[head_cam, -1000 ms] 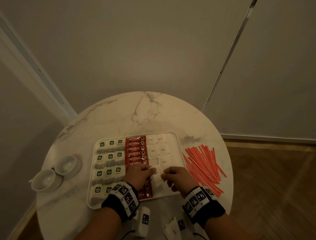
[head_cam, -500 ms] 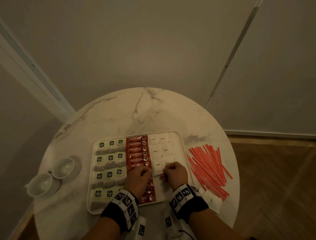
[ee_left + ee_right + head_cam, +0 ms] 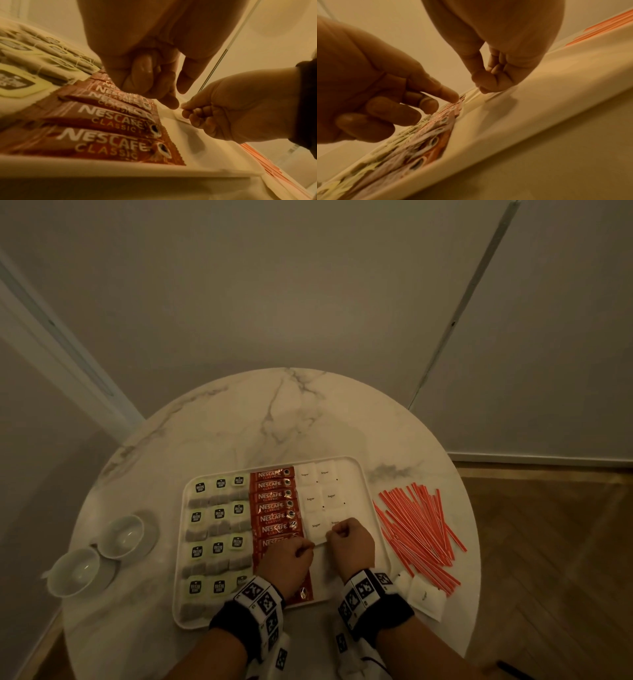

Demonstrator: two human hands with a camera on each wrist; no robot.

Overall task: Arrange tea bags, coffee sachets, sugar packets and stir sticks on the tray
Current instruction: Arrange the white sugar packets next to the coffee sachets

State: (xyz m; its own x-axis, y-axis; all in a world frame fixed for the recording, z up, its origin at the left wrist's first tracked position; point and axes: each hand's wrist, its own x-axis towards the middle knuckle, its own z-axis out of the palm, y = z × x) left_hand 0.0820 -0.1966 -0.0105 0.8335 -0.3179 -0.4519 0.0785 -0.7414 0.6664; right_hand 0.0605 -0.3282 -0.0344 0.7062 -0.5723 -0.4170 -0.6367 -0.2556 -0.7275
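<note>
Round marble table (image 3: 274, 419) with grey veins, pushed into a corner between plain pale walls (image 3: 308, 285); herringbone wood floor (image 3: 565, 542) to the right, dim warm light. On the table, a white tray (image 3: 361, 474) — beyond and left of the fingers, rows of tea bags (image 3: 219, 511) with dark labels; just left of the fingers, a column of red coffee sachets (image 3: 274, 501); directly ahead of the fingertips, white sugar packets (image 3: 318, 494) laid in pairs. Left hand (image 3: 286, 563) curled, fingers (image 3: 169, 104) bent down onto the near-left corner of a sugar packet (image 3: 317, 530), whether pinching or only pressing, cannot tell. Right hand (image 3: 351, 546) curled tight, thumb and forefinger (image 3: 485, 86) pinching the edge of the neighbouring sugar packet (image 3: 335, 522) against the tray. Well right of the right hand, off the tray — a loose fan of red stir sticks (image 3: 418, 529) on bare marble. By the right wrist, spare sugar packets (image 3: 423, 597) on the table. Far left of the left hand, two white cups on saucers (image 3: 99, 553).
</note>
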